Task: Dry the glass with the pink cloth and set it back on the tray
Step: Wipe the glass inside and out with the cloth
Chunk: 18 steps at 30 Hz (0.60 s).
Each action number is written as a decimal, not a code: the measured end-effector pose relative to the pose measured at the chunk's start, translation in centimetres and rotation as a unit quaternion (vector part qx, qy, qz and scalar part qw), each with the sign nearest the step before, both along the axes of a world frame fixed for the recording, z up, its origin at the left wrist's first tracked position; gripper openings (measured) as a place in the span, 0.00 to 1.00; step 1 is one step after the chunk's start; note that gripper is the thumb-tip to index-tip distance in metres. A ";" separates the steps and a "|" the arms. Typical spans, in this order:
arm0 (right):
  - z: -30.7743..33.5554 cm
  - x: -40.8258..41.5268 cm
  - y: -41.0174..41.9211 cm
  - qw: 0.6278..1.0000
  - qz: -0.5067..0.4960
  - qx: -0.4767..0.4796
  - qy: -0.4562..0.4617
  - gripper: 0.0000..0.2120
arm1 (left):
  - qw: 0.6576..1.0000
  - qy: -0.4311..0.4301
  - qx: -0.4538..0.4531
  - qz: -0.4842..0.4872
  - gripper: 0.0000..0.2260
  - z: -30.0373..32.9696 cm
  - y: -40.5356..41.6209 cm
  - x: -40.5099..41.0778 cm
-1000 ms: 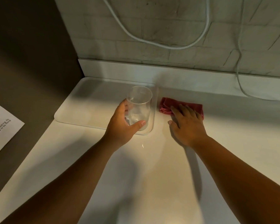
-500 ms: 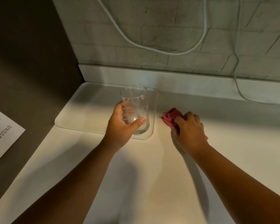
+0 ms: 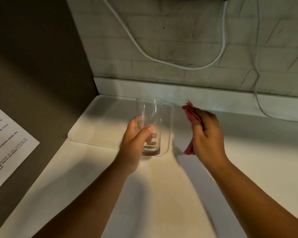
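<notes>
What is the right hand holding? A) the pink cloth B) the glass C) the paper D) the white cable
A: the right hand is closed around the bunched pink cloth, lifted off the counter, while the left hand holds the glass.

Clear straight-sided glass (image 3: 150, 124), upright, empty, gripped low around its body, base above tray's near right corner, white shallow tray (image 3: 100, 124) behind grip, pink cloth (image 3: 191, 115) bunched in fist, ends protruding above and below.

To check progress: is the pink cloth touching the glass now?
No, the pink cloth is bunched in the right hand, clearly apart from the glass in the left hand.
</notes>
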State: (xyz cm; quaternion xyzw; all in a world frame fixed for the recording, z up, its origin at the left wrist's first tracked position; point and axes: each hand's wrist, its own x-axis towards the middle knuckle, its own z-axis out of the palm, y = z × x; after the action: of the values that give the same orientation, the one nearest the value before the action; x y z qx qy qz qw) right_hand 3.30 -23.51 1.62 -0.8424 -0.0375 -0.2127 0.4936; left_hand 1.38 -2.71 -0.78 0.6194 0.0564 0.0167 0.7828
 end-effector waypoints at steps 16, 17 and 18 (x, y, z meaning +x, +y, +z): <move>1.6 -7.3 7.3 0.949 0.085 -0.290 -0.094 0.26 | 0.998 0.056 0.005 0.031 0.17 1.2 -2.3 -1.4; 1.7 -7.3 7.3 0.948 0.085 -0.292 -0.097 0.25 | 0.998 0.050 0.020 0.039 0.16 1.4 -2.4 -1.4; 1.9 -7.1 7.4 0.947 0.082 -0.293 -0.100 0.25 | 0.998 0.047 0.027 0.044 0.17 1.8 -2.6 -1.5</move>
State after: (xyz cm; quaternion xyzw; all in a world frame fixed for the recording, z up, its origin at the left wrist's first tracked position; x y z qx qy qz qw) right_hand -3.79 -16.14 3.55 -0.9182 -0.2167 -0.2343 0.2345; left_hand -0.09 -5.27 1.01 0.6376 0.1196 0.0238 0.7607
